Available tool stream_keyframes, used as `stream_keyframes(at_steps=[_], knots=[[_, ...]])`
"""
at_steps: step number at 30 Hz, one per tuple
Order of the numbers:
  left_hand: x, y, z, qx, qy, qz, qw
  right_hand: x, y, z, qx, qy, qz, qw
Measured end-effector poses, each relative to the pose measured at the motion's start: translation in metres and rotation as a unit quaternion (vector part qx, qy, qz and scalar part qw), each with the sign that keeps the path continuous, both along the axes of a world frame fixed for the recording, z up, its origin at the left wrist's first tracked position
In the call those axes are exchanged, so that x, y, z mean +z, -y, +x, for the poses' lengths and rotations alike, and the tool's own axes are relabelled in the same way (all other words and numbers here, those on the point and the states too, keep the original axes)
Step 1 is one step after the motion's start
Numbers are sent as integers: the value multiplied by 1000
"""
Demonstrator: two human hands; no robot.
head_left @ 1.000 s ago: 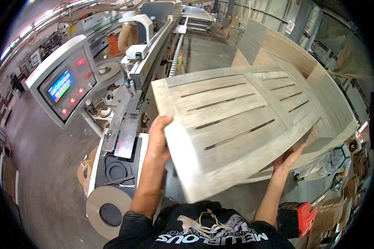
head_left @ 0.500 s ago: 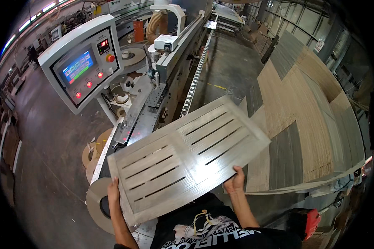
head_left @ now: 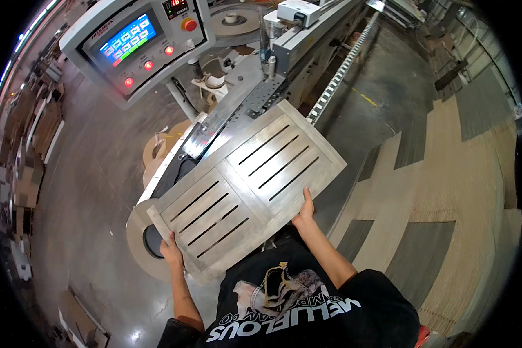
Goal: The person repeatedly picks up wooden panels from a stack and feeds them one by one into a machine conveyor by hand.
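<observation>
A pale grey wood-grain panel (head_left: 246, 191) with two groups of long slots is held in front of me, slanting up toward the right. My left hand (head_left: 171, 253) grips its near-left end, thumb on top and the other fingers hidden beneath. On the near long edge, toward the right, my right hand (head_left: 304, 210) is closed round the panel in the same way. The panel's far edge lies over or against the machine's metal bed (head_left: 229, 119); I cannot tell whether they touch.
A control box (head_left: 133, 49) with a lit screen, red lamps and a red button stands at the upper left. Rolls of edge strip (head_left: 142, 238) sit beside the machine. A roller track (head_left: 345, 64) runs away from me. Large stacks of boards (head_left: 423, 191) fill the right side.
My view has turned, so the machine sits farther right and higher. The panel has been drawn nearer the machine bed and tilts more steeply; both hands keep their hold.
</observation>
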State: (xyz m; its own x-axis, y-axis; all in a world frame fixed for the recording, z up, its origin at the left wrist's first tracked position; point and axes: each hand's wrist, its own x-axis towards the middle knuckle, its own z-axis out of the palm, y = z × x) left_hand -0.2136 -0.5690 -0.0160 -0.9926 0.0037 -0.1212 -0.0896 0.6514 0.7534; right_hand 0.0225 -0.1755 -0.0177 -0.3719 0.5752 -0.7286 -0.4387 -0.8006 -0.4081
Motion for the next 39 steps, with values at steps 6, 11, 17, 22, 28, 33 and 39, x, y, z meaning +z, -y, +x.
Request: stream_keyframes(at_steps=[6, 11, 17, 22, 28, 33, 39], knots=[[-23, -14, 17, 59, 8, -44, 997, -14, -35, -43, 4, 173, 31, 984], [-50, 15, 42, 18, 32, 152, 988, -15, -57, -72, 46, 193, 40, 979], [-9, -19, 142, -105, 106, 57, 987, -7, -97, -80, 74, 222, 65, 970], [30, -50, 150, -184, 168, -74, 966, -32, -110, -84, 44, 231, 68, 969], [34, -90, 138, -191, 224, -82, 952, -17, -153, -90, 55, 234, 93, 966], [18, -138, 132, -225, 174, -32, 958, -27, -218, -93, 52, 231, 61, 970], [10, -198, 126, -269, 135, -53, 952, -73, -278, -92, 38, 194, 177, 964]])
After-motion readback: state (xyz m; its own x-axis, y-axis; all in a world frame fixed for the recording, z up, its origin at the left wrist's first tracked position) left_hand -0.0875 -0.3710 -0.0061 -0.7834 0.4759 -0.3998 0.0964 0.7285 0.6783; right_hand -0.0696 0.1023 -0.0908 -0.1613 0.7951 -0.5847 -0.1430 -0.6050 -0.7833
